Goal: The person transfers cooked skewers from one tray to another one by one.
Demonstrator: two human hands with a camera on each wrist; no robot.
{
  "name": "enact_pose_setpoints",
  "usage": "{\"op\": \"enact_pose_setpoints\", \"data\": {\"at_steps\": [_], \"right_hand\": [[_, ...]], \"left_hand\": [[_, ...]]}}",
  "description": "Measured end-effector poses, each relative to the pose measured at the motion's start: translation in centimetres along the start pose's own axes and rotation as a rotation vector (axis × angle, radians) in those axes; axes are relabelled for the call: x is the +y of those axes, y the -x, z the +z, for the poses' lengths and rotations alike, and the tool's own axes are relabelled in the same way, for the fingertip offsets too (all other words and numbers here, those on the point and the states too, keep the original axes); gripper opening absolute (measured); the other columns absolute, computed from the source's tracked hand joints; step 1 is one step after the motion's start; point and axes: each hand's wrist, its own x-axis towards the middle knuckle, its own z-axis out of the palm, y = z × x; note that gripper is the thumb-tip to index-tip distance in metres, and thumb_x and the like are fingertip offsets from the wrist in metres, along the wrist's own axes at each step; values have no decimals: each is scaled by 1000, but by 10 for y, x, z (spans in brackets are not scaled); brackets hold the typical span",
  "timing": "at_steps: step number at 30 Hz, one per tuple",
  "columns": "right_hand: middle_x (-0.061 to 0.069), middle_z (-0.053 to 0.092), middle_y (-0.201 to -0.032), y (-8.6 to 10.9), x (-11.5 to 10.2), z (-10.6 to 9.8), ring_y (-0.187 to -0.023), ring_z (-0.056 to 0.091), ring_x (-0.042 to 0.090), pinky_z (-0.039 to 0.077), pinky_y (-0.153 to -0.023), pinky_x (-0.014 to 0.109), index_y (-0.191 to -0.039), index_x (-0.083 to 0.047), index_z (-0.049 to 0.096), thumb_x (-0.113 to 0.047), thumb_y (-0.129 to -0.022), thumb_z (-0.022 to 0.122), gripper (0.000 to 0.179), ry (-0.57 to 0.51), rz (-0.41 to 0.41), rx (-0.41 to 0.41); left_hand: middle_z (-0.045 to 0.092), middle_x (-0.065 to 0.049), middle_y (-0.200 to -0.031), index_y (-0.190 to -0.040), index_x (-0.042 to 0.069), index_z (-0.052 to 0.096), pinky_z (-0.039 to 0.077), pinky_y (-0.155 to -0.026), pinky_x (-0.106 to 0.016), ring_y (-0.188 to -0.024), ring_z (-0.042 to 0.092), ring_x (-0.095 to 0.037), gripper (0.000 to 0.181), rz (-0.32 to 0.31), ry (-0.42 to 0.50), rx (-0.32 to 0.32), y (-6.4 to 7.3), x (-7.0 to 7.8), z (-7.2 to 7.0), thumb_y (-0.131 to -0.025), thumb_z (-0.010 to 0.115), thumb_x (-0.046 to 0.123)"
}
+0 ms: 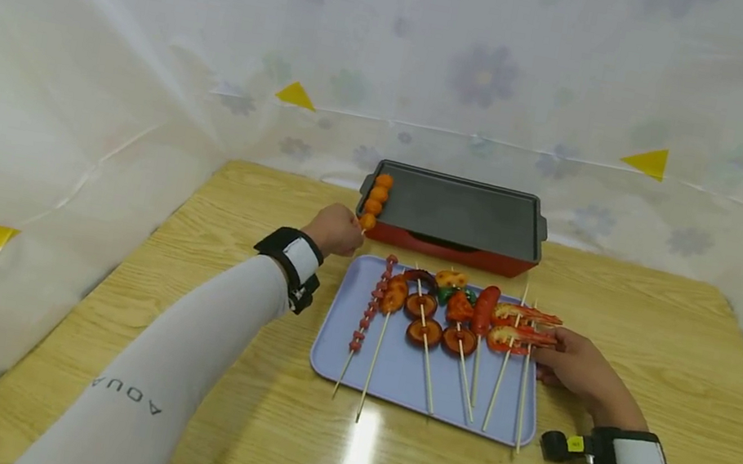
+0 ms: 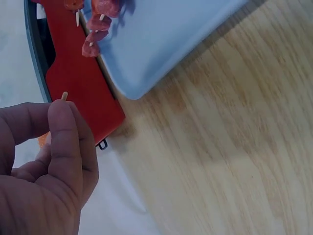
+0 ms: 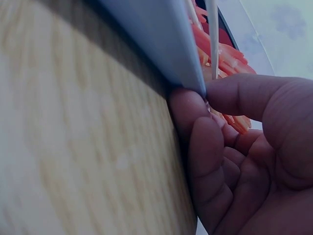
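My left hand [image 1: 338,229] pinches the stick end of a skewer of orange balls [image 1: 378,195] between thumb and fingers. Those balls lie along the left side of the black grill plate [image 1: 457,210]. In the left wrist view the stick's tip [image 2: 64,96] pokes out past the fingertips. On the right, my right hand [image 1: 575,366] grips the edge of the lavender tray [image 1: 330,341], thumb over the rim and fingers under it, as the right wrist view shows. Beside that hand lie shrimp skewers [image 1: 509,338], partly covering the tray's right edge.
The tray also bears a small pink meat skewer [image 1: 371,307], mushroom slice skewers [image 1: 424,333], a sausage skewer [image 1: 485,310] and several others, sticks toward me. Behind it stands the grill's red base [image 1: 443,250]. A flowered plastic sheet [image 1: 481,77] hangs behind the wooden table [image 1: 216,437].
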Motion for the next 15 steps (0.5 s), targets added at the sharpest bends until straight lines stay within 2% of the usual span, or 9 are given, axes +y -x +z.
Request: {"op": "enact_pose_setpoints", "data": {"at_steps": [4, 6, 11, 13, 15], "right_hand": [[6, 63, -97, 2, 2, -1, -76, 61, 14, 54, -65, 29, -137, 11, 38, -18, -99, 58, 52, -1, 2, 5], [7, 63, -98, 3, 2, -1, -75, 61, 14, 54, -65, 29, -137, 11, 38, -18, -99, 58, 52, -6, 4, 5], [5, 64, -98, 4, 3, -1, -74, 62, 13, 55, -64, 29, -139, 12, 37, -17, -99, 59, 54, -22, -2, 9], [4, 64, -96, 4, 3, -1, -74, 62, 13, 55, -64, 29, -138, 12, 37, -17, -99, 59, 53, -20, -8, 8], [3, 64, -94, 3, 2, 0, -73, 62, 13, 55, -64, 29, -137, 12, 38, -17, -99, 59, 52, -25, -9, 8]], "left_hand": [[34, 0, -53, -56, 9, 43, 32, -49, -28, -48, 33, -15, 35, 87, 32, 1, -1, -4, 5, -87, 57, -3], [37, -2, -56, -61, 7, 47, 31, -49, -28, -50, 34, -15, 30, 129, 63, 0, 1, -7, 7, -87, 56, -3], [54, -9, -83, -89, -2, 61, 43, -58, -27, -66, 49, -18, 4, 170, 168, 14, 9, -12, 12, -91, 58, -1], [58, -12, -93, -100, -4, 61, 46, -63, -28, -73, 54, -19, 9, 184, 192, 30, 12, -14, 13, -93, 58, 2], [58, -14, -97, -105, -4, 60, 47, -64, -29, -76, 54, -20, 14, 210, 188, 51, 15, -17, 12, -94, 57, 4]]}}
